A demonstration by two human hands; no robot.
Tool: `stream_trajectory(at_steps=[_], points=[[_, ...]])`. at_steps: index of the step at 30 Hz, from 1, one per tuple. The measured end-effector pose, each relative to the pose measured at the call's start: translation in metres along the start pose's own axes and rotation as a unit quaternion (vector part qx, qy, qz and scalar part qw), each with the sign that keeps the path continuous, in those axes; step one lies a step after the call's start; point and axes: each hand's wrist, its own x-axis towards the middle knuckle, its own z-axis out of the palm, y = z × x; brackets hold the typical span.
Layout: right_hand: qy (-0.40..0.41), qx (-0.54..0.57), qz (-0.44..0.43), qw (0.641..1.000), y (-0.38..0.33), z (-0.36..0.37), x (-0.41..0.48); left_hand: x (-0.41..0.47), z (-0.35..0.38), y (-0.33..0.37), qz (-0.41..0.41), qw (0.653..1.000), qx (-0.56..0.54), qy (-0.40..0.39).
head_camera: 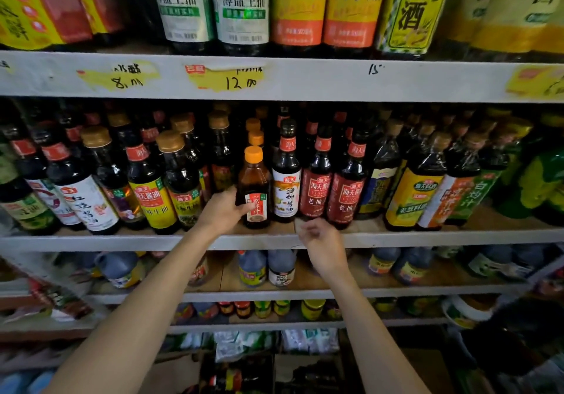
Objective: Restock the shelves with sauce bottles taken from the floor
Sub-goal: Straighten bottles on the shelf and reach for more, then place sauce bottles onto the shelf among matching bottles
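Sauce bottle point(254, 186), head view: upright at front of middle shelf point(122, 242), heading a row of like orange caps, just beside white-labelled bottle point(286, 180). Amber-brown fill, orange cap, red-and-white label. Left hand point(224, 210) wraps lower body, thumb on label. Right hand point(319, 238) loosely curled, empty, at shelf edge. Likely full, heavyish, rigid, smooth-walled; glass or plastic unclear. Best held mid-body, not by cap.

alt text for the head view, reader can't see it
The left hand grips an orange-capped bottle standing at the front of a shelf crowded with other bottles; the right hand, loosely curled, holds nothing.
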Motion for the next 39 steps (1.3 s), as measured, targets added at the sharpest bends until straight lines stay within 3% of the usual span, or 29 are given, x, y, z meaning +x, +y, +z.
stream_trajectory(at_steps=[5,7,15,21,26,34,37,39], points=[[0.004,0.059,0.051,0.997,0.025,0.014,-0.031,-0.045,0.008,0.005,0.052,0.959,0.155,0.232],[0.019,0.072,0.069,0.995,0.034,0.016,-0.036,-0.065,0.014,0.014,0.118,0.947,0.153,0.257],[0.122,0.166,0.146,0.968,0.063,0.022,-0.063,-0.099,0.069,0.036,0.253,0.962,0.100,0.009],[0.273,0.252,0.287,0.883,0.165,0.037,-0.148,-0.121,0.162,0.017,0.316,0.926,0.126,-0.164],[0.342,0.262,0.379,0.819,0.283,0.055,-0.228,-0.167,0.294,-0.008,0.323,0.893,0.122,-0.288],[0.404,0.192,0.506,0.738,0.561,0.090,-0.340,-0.265,0.548,-0.111,0.354,0.863,0.140,-0.332],[0.374,0.168,0.541,0.734,0.678,0.133,-0.372,-0.288,0.649,-0.169,0.318,0.843,0.172,-0.398],[0.321,0.143,0.549,0.758,0.745,0.171,-0.381,-0.298,0.717,-0.208,0.310,0.819,0.184,-0.447]])
